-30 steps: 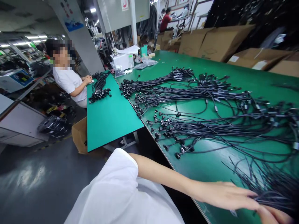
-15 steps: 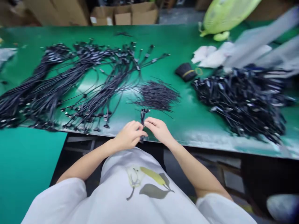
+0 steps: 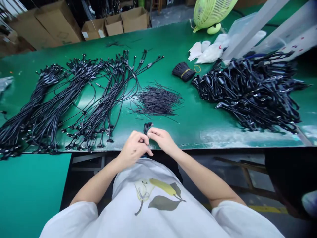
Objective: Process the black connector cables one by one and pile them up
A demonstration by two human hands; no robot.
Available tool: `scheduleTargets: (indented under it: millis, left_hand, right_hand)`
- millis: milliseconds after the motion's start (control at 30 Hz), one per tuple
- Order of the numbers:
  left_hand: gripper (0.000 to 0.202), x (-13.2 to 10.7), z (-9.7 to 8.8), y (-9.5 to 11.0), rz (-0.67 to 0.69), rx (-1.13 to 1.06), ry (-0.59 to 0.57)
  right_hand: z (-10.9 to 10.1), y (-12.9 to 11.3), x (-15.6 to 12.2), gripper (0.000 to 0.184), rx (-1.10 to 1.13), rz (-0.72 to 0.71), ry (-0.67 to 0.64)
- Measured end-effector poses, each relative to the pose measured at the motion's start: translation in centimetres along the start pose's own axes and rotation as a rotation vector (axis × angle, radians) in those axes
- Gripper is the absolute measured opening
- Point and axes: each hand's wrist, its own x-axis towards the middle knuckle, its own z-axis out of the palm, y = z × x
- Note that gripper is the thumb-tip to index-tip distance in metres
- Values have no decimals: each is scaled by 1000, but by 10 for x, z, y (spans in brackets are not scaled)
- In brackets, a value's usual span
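A long green table (image 3: 193, 120) crosses my view, with a lighter green tabletop (image 3: 32, 188) adjoining at its near left. Closest to my camera is the wearer's white shirt (image 3: 123, 215), printed with a leaf and a yellow shape. Beyond it, both bare hands meet by the table's front edge. The small cable bundle (image 3: 147, 127) stands up between them, its dark top poking out just past the fingertips. On its right side, the right hand (image 3: 163, 141) has thumb and finger pinched narrow on it. On its left, the left hand (image 3: 133, 147) has curled fingers with the thumb stretched out beneath; I can't tell how firmly it grips, as the lower part of the bundle is hidden from me.

Just past the hands I see a flat pile of thin black strips (image 3: 159, 100). Long black cables (image 3: 106, 96) fan out to its left, in rough groups; a heap of folded cables (image 3: 252, 96) fills the right. Between pile and heap, farther back, sits a banded bunch (image 3: 183, 71) beside a yellow rubber band (image 3: 197, 68). At the far edge I have a yellow-green fan (image 3: 213, 13), and behind the table, open cardboard boxes (image 3: 133, 19).
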Motion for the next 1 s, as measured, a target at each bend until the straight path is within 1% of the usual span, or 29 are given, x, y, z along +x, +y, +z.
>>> scheduleTargets:
  millis: [67, 100, 133, 200, 267, 333, 367, 400, 467, 500, 533, 567, 600, 633, 700, 733, 767, 800, 833, 867, 900, 933, 967, 1000]
  left_hand:
    - [40, -3, 8, -8, -26, 80, -86]
    - [44, -3, 13, -15, -58, 61, -93]
    - [48, -1, 17, -23, -98, 12, -71]
    - [51, 4, 22, -37, -184, -139, 41]
    - [50, 10, 24, -43, -269, -310, 117]
    - [45, 14, 24, -41, -330, -455, 103]
    - [42, 15, 24, -38, -335, -494, 82]
    - [38, 15, 25, -34, -318, -503, 69]
    - [32, 16, 28, -26, -252, -458, 77]
    - [30, 16, 31, -24, -223, -427, 86]
    - [29, 17, 34, -23, -204, -413, 101]
    - [29, 19, 37, -23, -197, -424, 121]
    - [30, 21, 40, -24, -201, -457, 149]
    - [31, 24, 41, -25, -212, -499, 184]
    - [31, 30, 43, -30, -232, -534, 243]
    - [30, 32, 42, -32, -236, -488, 249]
    - [29, 35, 42, -35, -226, -385, 226]
    - [27, 37, 42, -37, -196, -229, 179]
    - [26, 38, 42, -38, -147, -41, 116]
    - [26, 39, 43, -39, -86, 154, 35]
    - [26, 40, 43, -39, -19, 330, -55]
    - [26, 40, 42, -39, 48, 470, -140]
    - [26, 39, 41, -39, 107, 570, -201]
    - [27, 38, 38, -39, 151, 636, -227]
  right_hand:
    - [-8, 3, 3, 22, 14, 44, 55]
    - [-11, 3, 3, 21, 5, 48, 74]
    - [-12, 2, 1, 22, -5, 45, 84]
    - [-12, -1, -3, 23, -15, 27, 74]
    - [-7, -3, -8, 22, -7, -7, 59]
    - [-2, 0, -11, 21, 10, -32, 48]
    - [1, 3, -11, 21, 32, -25, 42]
    - [3, 8, -11, 22, 70, 5, 27]
    - [3, 18, -10, 24, 172, 113, -42]
    - [1, 22, -11, 25, 197, 162, -81]
    - [-3, 24, -12, 25, 178, 188, -119]
    - [-8, 23, -15, 25, 101, 182, -140]
    - [-15, 21, -20, 26, -23, 147, -133]
    - [-23, 16, -26, 26, -173, 90, -84]
    - [-38, 3, -38, 27, -470, -63, 106]
    - [-43, -4, -43, 27, -598, -154, 205]
    - [-46, -8, -47, 28, -710, -252, 266]
    - [-47, -10, -48, 31, -812, -347, 273]
    - [-46, -9, -49, 34, -902, -423, 230]
    - [-44, -5, -48, 36, -979, -467, 151]
    - [-43, 2, -46, 37, -1036, -466, 59]
    - [-42, 10, -44, 38, -1069, -428, -31]
    - [-45, 21, -42, 38, -1082, -365, -110]
    - [-52, 31, -42, 37, -1080, -294, -174]
